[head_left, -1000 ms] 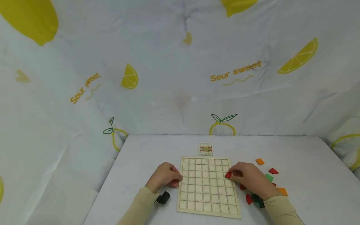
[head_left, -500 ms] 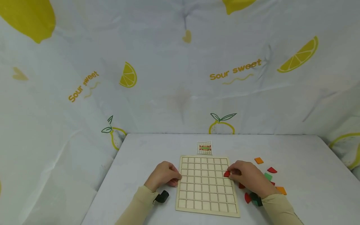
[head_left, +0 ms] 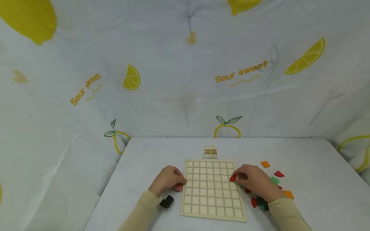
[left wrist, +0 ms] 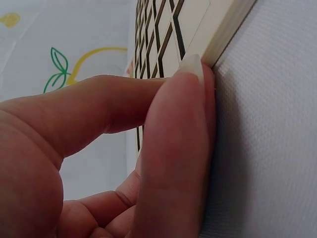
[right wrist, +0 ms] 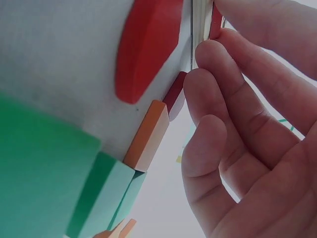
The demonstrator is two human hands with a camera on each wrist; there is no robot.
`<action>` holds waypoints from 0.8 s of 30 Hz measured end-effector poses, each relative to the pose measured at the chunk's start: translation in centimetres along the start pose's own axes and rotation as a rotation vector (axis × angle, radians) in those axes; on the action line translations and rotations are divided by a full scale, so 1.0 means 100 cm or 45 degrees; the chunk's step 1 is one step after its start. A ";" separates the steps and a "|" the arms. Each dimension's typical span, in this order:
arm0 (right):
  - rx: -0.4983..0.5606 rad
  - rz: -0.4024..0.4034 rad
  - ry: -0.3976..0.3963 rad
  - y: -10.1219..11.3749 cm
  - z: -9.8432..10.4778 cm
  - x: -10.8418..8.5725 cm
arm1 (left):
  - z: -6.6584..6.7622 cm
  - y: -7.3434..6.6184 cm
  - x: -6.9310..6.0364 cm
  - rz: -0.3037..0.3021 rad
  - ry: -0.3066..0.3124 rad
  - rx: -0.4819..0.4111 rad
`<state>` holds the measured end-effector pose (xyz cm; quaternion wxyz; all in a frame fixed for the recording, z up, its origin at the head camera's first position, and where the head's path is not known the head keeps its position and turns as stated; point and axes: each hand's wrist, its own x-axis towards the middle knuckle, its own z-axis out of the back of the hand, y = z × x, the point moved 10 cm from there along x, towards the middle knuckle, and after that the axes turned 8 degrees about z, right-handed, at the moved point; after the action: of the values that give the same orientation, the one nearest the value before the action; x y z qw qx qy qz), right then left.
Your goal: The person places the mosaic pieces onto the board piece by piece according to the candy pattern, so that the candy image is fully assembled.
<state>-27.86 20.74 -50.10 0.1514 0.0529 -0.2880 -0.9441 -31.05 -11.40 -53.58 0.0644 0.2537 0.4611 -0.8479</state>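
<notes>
Across the white counter [head_left: 115, 205], pinches the left rim of a wooden grid board [head_left: 214, 218] between thumb and fingers of the left hand [head_left: 169, 180], and a red quarter-circle tile [head_left: 232, 178] at the rightmost column, third row from the far edge, in the fingers of the right hand [head_left: 257, 182]. Has loose red, green and orange tiles [head_left: 254, 202] beside that hand, a small pattern card [head_left: 210, 151] just beyond the board, then lemon-print cloth [head_left: 179, 70] behind.

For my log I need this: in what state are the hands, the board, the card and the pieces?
Left hand: grips left edge of board.
Right hand: pinches red piece.
Red piece: held at board's right side.
Board: flat, grid up.
Card: pattern visible.
Other pieces: loose on table, some partly hidden.
</notes>
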 end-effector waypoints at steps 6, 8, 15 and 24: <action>-0.003 -0.008 0.004 -0.002 -0.001 -0.002 | -0.002 0.000 0.001 -0.010 -0.002 -0.005; 0.003 -0.016 0.002 -0.003 0.000 -0.002 | -0.003 -0.001 0.001 -0.016 0.003 -0.008; -0.002 -0.016 0.005 -0.003 0.000 -0.002 | -0.002 0.000 0.002 -0.020 0.003 -0.006; 0.023 -0.026 0.011 -0.001 -0.002 -0.002 | -0.002 0.002 0.003 -0.024 0.015 -0.018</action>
<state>-27.68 20.78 -50.35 0.1426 0.0613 -0.2953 -0.9427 -31.21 -11.34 -53.97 0.0555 0.2537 0.4696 -0.8438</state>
